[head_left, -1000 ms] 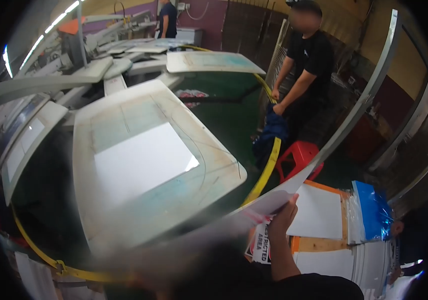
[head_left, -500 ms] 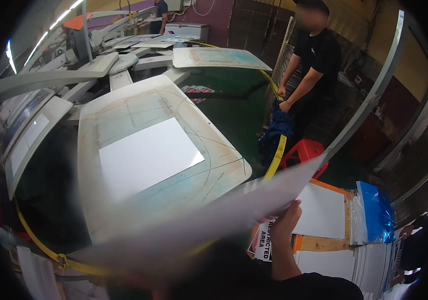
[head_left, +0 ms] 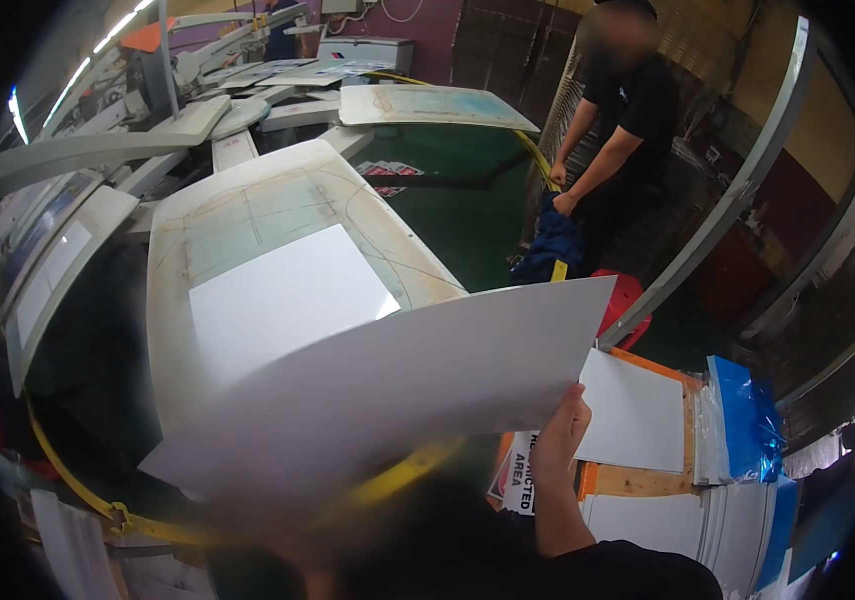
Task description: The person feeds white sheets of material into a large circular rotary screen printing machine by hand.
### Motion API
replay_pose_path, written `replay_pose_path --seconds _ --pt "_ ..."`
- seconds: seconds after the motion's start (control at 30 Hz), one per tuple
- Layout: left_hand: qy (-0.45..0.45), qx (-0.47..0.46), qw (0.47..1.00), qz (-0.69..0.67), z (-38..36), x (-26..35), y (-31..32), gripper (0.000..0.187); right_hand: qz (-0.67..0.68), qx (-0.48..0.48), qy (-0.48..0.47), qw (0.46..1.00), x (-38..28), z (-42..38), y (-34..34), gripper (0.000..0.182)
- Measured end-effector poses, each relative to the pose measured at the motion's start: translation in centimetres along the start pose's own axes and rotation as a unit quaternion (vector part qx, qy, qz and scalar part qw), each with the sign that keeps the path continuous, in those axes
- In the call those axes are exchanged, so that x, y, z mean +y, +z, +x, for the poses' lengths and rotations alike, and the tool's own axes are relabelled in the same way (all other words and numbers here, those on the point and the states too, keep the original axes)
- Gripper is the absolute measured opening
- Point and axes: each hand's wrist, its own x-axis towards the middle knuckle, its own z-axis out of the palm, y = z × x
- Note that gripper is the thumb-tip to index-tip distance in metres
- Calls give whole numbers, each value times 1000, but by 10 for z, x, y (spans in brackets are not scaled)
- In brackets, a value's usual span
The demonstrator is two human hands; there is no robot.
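Observation:
My right hand [head_left: 560, 432] is closed on the right edge of a large white sheet [head_left: 418, 380], which bows and tilts in front of me. My left hand is mostly hidden; only a blurred bit of skin [head_left: 318, 580] shows at the bottom, so its fingers cannot be made out. Beyond the held sheet, another white sheet [head_left: 283, 285] lies flat on a stained, rounded press platen [head_left: 238, 205]. The held sheet covers the platen's near end. Below my right hand is a printed sign [head_left: 521, 475] reading "RESTRICTED AREA", partly covered by my wrist.
Stacked white sheets [head_left: 633, 410] and a blue plastic-wrapped stack [head_left: 743, 415] stand at right. A yellow rail [head_left: 408, 475] curves around the press. Another person [head_left: 628, 110] stands across it, hands on dark blue cloth [head_left: 548, 245]. A grey metal bar [head_left: 738, 205] slants at right.
The held sheet has swung to show more of its face, and its far right corner is higher. My right hand keeps its grip. The view has shifted slightly.

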Motion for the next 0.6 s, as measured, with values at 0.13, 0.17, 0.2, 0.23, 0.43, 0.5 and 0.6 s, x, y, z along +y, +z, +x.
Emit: replay_pose_path --seconds 0.13,0.17,0.2,0.23,0.43,0.5,0.6 --pt "8 -39 999 14 14 -49 -64 58 93 4 87 992 -10 2 -1 54" --pt "1 -50 999 3 21 -58 -81 56 108 11 95 990 -7 3 -2 55" --pt "3 -165 986 -24 24 -53 -79 55 129 -23 54 990 0 5 -5 55" --pt "3 -277 960 -50 27 -47 -78 53 153 -59 14 986 7 6 -7 55" --pt "41 -50 997 38 8 -13 -20 68 96 -49 31 994 14 4 -7 52" --pt "37 -53 996 65 6 -7 -15 68 30 -35 31 998 15 7 -5 52" --pt "-11 -44 999 10 2 2 -1 65 28 -11 60 998 15 3 3 55"
